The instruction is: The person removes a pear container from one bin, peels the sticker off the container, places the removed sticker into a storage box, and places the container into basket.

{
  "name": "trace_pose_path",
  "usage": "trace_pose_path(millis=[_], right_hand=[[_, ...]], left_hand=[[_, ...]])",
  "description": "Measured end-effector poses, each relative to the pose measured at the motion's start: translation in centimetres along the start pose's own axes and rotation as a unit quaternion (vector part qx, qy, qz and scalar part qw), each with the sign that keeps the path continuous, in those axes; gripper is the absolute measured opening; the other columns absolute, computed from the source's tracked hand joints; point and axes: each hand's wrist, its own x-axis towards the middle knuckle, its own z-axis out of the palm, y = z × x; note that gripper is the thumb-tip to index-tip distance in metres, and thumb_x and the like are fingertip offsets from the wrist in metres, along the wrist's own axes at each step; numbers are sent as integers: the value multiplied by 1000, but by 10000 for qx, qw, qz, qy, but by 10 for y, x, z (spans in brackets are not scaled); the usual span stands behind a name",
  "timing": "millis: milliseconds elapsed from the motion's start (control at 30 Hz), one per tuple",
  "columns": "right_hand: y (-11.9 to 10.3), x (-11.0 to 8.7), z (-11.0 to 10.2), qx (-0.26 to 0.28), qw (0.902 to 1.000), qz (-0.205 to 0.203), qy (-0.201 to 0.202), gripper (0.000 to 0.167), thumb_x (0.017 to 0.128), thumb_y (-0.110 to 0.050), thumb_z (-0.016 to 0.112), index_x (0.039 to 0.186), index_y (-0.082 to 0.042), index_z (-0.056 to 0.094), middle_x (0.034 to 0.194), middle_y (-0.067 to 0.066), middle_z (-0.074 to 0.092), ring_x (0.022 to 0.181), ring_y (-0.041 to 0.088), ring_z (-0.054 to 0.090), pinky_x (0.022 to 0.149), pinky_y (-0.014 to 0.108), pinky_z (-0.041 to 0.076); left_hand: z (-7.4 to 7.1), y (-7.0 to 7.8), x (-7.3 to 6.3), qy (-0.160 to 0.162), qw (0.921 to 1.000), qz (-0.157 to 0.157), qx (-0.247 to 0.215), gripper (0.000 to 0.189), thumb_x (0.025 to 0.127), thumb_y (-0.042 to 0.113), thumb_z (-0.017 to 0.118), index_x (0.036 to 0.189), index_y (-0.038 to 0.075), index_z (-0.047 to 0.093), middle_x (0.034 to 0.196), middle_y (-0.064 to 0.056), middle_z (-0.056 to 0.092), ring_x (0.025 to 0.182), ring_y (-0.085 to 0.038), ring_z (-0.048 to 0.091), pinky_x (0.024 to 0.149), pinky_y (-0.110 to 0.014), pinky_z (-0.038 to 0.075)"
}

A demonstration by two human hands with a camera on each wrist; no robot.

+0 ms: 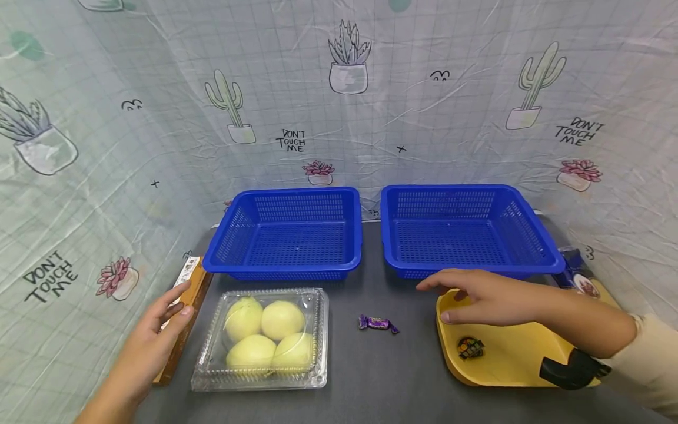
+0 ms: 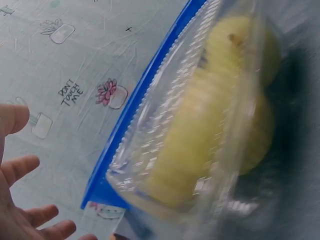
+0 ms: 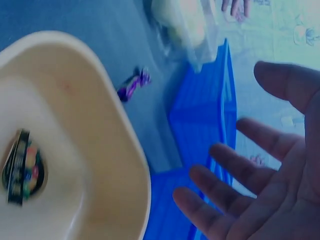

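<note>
My left hand (image 1: 140, 347) hovers with fingers spread, left of a clear plastic clamshell box (image 1: 322, 330) and over a long brown box (image 1: 197, 288). Several round pale-yellow fruits (image 1: 283, 320) sit inside the closed clamshell; the left wrist view shows them blurred. On the right, my right hand (image 1: 492, 297) is held above the far left part of a yellow tray (image 1: 514, 359), holding nothing, its fingers apart in the right wrist view. A small dark round item with a colourful pattern (image 3: 25, 170) lies in that tray. Between clamshell and tray lies a purple wrapped candy (image 1: 378, 323).
Two blue perforated baskets (image 1: 296, 274) (image 1: 389, 259) stand side by side at the back, against a cactus-print curtain (image 1: 397, 118). A dark blue packet (image 1: 574, 268) lies behind the tray at right. A black curved piece (image 1: 569, 371) shows below the right forearm.
</note>
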Motion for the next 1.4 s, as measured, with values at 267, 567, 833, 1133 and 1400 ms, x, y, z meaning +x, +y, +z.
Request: trace_pose_path(millis=[267, 567, 833, 1133, 1400], right_hand=[[-15, 24, 21, 791, 9949, 595, 176, 62, 105, -40, 70, 159, -21, 48, 163, 6, 45, 144, 36, 46, 110, 63, 45], [-32, 46, 48, 1207, 9880, 964, 97, 74, 104, -44, 71, 165, -21, 37, 169, 12, 36, 149, 42, 42, 114, 70, 38], [-43, 62, 76, 1668, 9788, 1156, 291, 82, 102, -46, 73, 169, -27, 29, 170, 15, 33, 148, 44, 43, 112, 69, 41], [-52, 82, 118, 2141, 9682, 964, 864, 85, 101, -42, 73, 169, -19, 28, 167, 25, 35, 141, 46, 51, 110, 63, 46], [-64, 103, 165, 3257, 9307, 753, 1488, 90, 97, -28, 76, 170, -19, 24, 168, 32, 26, 140, 58, 44, 89, 57, 58]], left_hand=[[-14, -1, 30, -453, 9983, 191, -311, 58, 116, 27, 49, 170, 18, 30, 167, -27, 31, 126, 6, 40, 90, -12, 50], [-22, -16, 68, -983, 9937, 78, -529, 62, 117, 32, 45, 171, 11, 22, 171, -28, 19, 141, -22, 42, 89, -21, 55], [-21, -29, 93, -1245, 9889, -232, -772, 69, 117, 38, 45, 172, 10, 15, 170, -35, 14, 148, -55, 27, 89, -29, 59], [-10, -45, 116, -1347, 9839, -226, -1151, 70, 117, 39, 44, 172, 8, 15, 168, -33, 19, 134, -17, 49, 92, -33, 60], [-4, -54, 132, -1496, 9759, -80, -1586, 63, 118, 36, 41, 172, 13, 19, 169, -33, 16, 130, -12, 56, 91, -34, 60]])
